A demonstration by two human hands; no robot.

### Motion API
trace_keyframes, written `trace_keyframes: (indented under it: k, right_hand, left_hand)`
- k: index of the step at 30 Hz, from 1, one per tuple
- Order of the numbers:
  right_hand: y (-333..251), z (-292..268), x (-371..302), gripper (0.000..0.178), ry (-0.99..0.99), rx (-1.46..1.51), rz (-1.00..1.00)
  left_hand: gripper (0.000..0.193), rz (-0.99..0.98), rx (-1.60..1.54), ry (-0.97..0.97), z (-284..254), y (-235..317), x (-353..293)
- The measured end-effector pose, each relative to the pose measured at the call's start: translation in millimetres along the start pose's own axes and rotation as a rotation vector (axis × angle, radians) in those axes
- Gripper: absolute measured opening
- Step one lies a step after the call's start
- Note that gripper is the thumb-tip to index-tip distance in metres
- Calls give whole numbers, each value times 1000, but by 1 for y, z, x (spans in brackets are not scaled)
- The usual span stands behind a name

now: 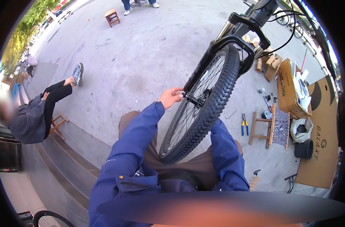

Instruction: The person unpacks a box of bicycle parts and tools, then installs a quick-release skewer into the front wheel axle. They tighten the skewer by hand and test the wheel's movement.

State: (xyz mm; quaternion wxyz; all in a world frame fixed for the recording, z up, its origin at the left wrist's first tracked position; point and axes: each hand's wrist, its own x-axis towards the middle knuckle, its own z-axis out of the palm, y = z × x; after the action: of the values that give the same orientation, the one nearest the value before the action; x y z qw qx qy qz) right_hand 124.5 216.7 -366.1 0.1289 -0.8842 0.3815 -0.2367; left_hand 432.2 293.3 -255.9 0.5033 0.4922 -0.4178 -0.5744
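Observation:
A bicycle's front wheel (228, 77) with a knobbly black tyre stands tilted between my knees, set in a black suspension fork (203, 67). My left hand (171, 97) is at the hub's left end, by the foot of the fork leg. Its thumb and fingers close on the axle end (184, 95); the small part between them is hard to make out. My right arm (226, 142), in a blue sleeve, reaches up behind the tyre on the other side. The tyre hides my right hand, so its fingers do not show.
To the right lie pliers (245, 125) with blue-yellow handles, a folding stool (270, 126), an open carton (289, 89), a black bucket (304, 150) and flat cardboard (319, 166). A seated person (32, 113) is at left by steps (62, 166). A wooden stool (112, 17) stands far off.

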Motion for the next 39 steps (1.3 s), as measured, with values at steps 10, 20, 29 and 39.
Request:
trace_keyframes:
  k: [10, 20, 29, 39]
  right_hand:
    - [3, 9, 0, 34, 67, -16, 22]
    - [-5, -4, 0, 32, 19, -17, 98]
    - [-10, -8, 3, 16, -78, -204, 134]
    - [-42, -63, 2, 22, -112, -39, 284]
  left_hand:
    - [21, -13, 310, 78, 6, -12, 9]
    - [45, -21, 617, 96, 9, -20, 24]
    - [50, -147, 461, 122, 17, -8, 26]
    - [53, -219, 415, 142, 21, -4, 23]
